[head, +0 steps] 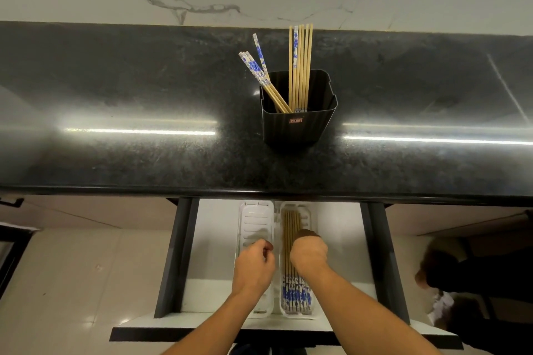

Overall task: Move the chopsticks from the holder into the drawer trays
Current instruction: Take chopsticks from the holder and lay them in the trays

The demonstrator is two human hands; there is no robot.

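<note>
The black holder [298,124] stands on the dark table [115,95]. Plain-ended chopsticks [301,66] stand upright in it. A few blue-patterned ones [255,66] lean out over its left rim.

Nearer the camera than the holder, below the table's front edge, the drawer [207,239] is open with two white trays side by side. The right tray [313,212], directly in front of the holder, holds a flat row of chopsticks [297,294]. Their blue-patterned ends point away from the holder and their plain ends point toward it.

The right grip [308,253] is over the middle of that row, knuckles up and fingers bent down onto the sticks. The row runs out from under it on both sides. The fingertips are hidden, so I cannot tell whether they pinch a stick or only press on the row.

The left grip [253,265] is over the left tray [255,219], just left of the row and not touching it. Its fingers are curled in toward the thumb, and nothing shows between them.
</note>
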